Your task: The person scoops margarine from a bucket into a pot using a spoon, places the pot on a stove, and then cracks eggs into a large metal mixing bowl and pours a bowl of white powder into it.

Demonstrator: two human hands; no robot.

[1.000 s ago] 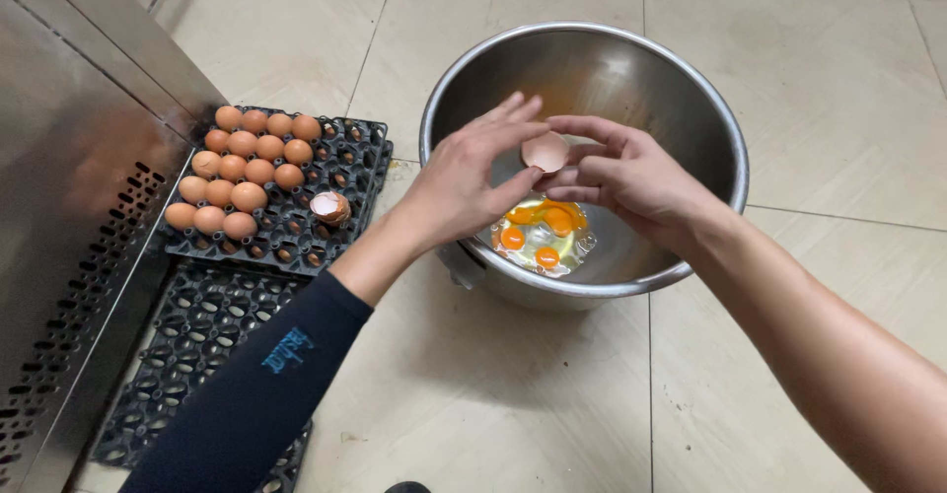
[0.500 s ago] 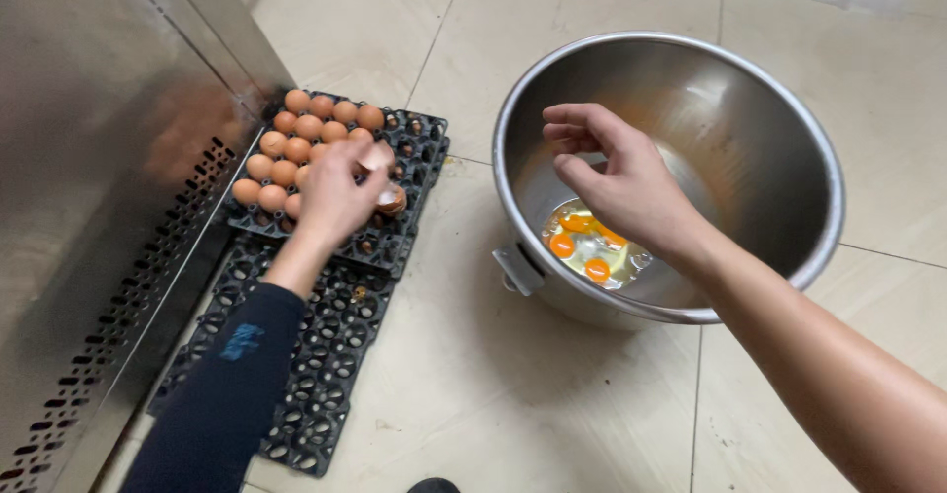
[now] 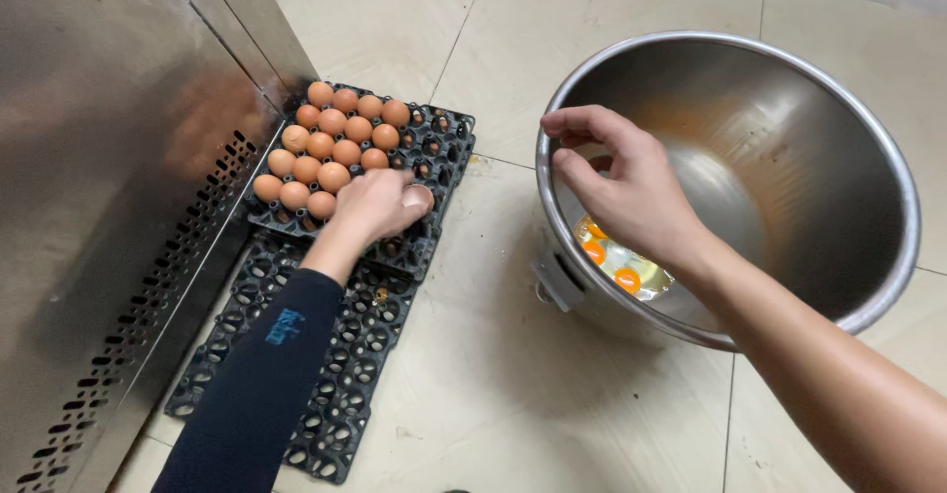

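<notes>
The left hand [image 3: 375,205], in a dark long sleeve, rests on the black plastic egg tray [image 3: 444,153] that lies on the pale tiled floor [image 3: 592,20], its fingers curled around a pale empty eggshell [image 3: 418,197] at the tray's near right part. Just left of that hand, still on the tray, sit the brown eggs [image 3: 330,143] in tidy rows, filling the tray's far left corner. A second black tray [image 3: 335,394] of the same kind lies partly under the first, nearer to me. Left of the tray stands a brushed steel cabinet with a perforated panel [image 3: 118,207]. To the right of the tray, well apart, is a large round stainless steel bowl [image 3: 789,128]; cracked eggs with orange yolks [image 3: 617,261] pool in its bottom. The bare right hand [image 3: 631,192] hovers over the bowl's left rim, fingers loosely bent and apart, holding nothing.
</notes>
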